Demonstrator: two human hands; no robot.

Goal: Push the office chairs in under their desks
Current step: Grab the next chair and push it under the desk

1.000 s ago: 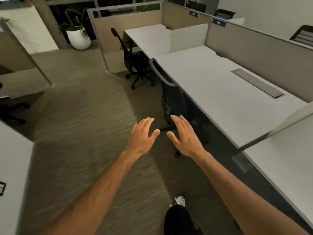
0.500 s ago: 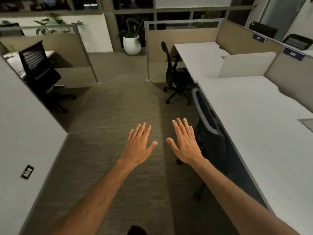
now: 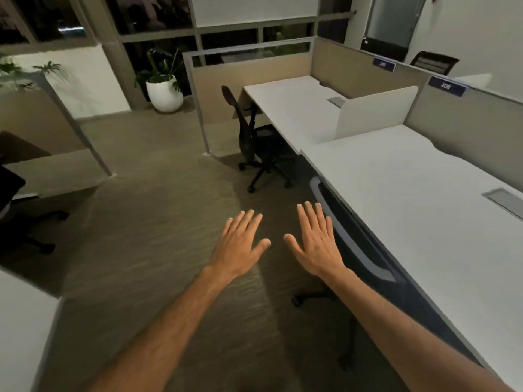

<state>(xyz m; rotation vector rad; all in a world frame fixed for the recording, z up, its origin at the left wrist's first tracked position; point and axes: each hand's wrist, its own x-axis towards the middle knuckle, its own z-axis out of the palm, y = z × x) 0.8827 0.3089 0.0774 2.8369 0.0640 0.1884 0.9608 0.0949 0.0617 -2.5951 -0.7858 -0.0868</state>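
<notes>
A dark office chair (image 3: 359,250) with a grey-edged back sits tucked against the edge of the near white desk (image 3: 418,210) on my right. Farther ahead, a black office chair (image 3: 254,145) stands beside the far white desk (image 3: 294,108), its seat partly under the desktop and its back out in the aisle. My left hand (image 3: 240,244) and my right hand (image 3: 314,241) are held out flat over the carpet, fingers spread, holding nothing. My right hand hovers just left of the near chair's back, not touching it.
A carpeted aisle (image 3: 158,222) runs ahead. Beige partitions (image 3: 249,77) wall in the far desk. A white planter (image 3: 164,94) stands by the window. Another dark chair (image 3: 14,205) and a desk partition sit on the left. A white desk corner (image 3: 19,329) is at lower left.
The view has swung and advanced along the aisle, so the far chair and planter now sit nearer the centre. Both hands stay raised and open, empty throughout.
</notes>
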